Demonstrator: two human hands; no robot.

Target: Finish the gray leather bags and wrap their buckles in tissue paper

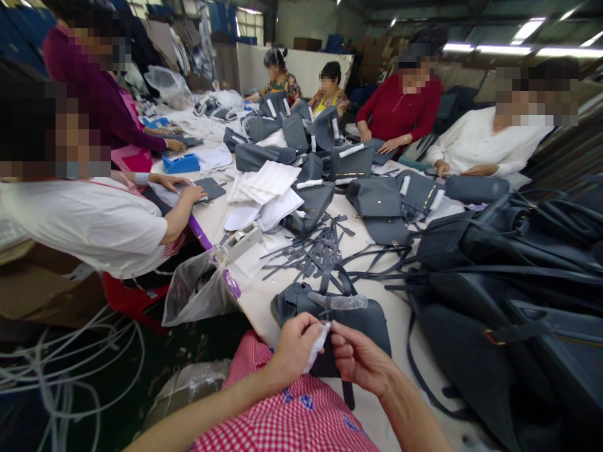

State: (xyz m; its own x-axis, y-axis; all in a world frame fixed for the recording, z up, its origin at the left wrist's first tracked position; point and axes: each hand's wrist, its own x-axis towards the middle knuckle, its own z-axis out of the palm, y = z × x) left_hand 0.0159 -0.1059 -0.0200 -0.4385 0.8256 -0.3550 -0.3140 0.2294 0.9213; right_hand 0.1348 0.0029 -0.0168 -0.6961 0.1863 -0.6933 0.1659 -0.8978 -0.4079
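Observation:
My left hand (294,351) is closed around a strip of white wrapping (319,346), thin and crumpled, its upper end poking out past the thumb. Close against that end, my right hand (360,358) has its fingertips pinched together; what lies between them is too small to make out. Both hands are over a dark grey leather-look bag (372,323) lying on the table in front of me. Clear plastic film (346,302) covers part of the bag by its handle (336,279). A dark strap hangs below my right hand.
Loose straps with buckles (315,251) lie beyond the bag, near a tape dispenser (242,242) and white sheets (268,185). Dark bags (471,326) pile up at the right. Co-workers sit or stand around the table (254,301); a plastic bag (198,289) hangs at its left edge.

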